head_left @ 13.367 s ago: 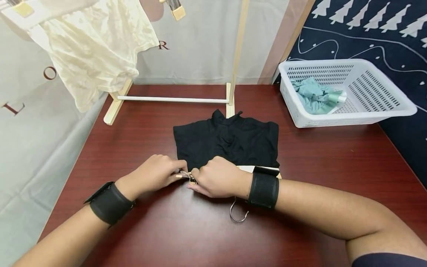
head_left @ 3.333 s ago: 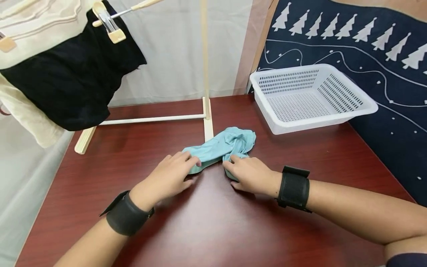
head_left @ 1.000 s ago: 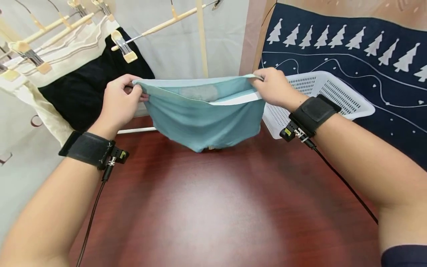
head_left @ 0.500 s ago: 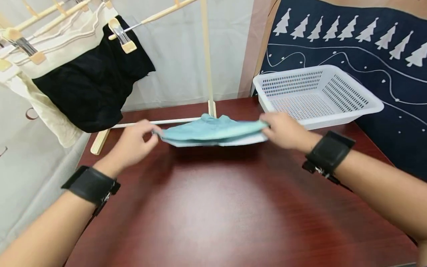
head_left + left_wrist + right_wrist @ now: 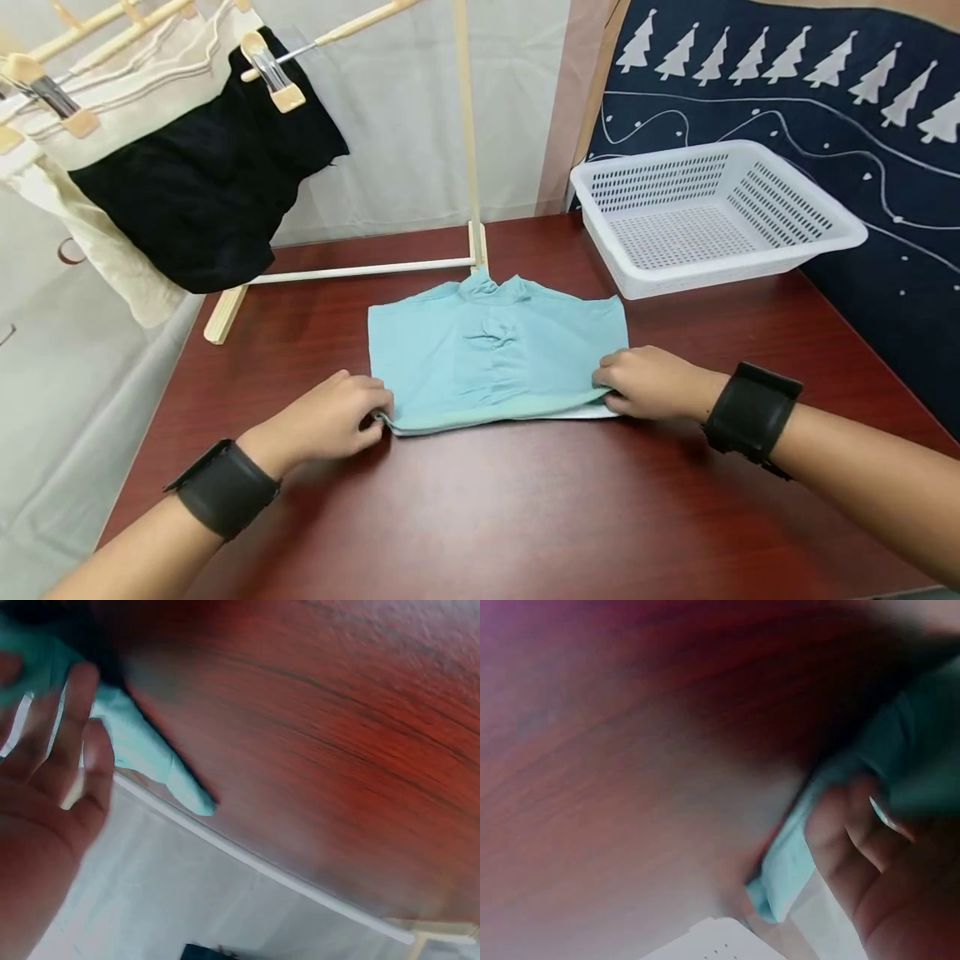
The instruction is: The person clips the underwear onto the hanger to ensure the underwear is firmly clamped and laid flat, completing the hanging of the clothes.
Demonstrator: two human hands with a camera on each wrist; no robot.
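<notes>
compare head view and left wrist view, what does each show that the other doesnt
Only the head view shows the white basket, the black garment clipped on the rack, the right hand and the whole light blue garment spread flat. Only the left wrist view shows the left hand's fingers up close at a blue corner. Both show the left hand, blue fabric and the red-brown table.

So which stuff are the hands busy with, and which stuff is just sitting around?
Busy with:
- light blue shorts, lying flat on the table
- left hand holding one waistband corner
- right hand holding the other corner

Just sitting around:
- white basket
- black shorts clipped on a hanger
- wooden rack
</notes>
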